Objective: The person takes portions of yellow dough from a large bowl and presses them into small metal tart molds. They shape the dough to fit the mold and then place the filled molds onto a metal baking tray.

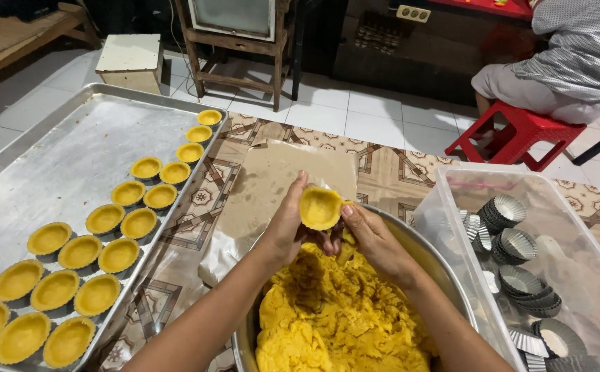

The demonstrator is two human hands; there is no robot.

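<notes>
Head view: left hand (287,231) and right hand (375,238) pinching one dough-lined tart shell (320,208) between fingertips, held up just above the metal bowl (410,238) of yellow dough (341,317). Thin wall likely to tear or dent under too hard a thumb press; a slip would drop it into the dough below. At 9 o'clock, baking tray (72,145) with rows of filled shells. At 3 o'clock, clear tub (451,182) of empty fluted tins, probably metal. At 12 o'clock, brown paper sheet (272,179); further off, red stool (520,134).
</notes>
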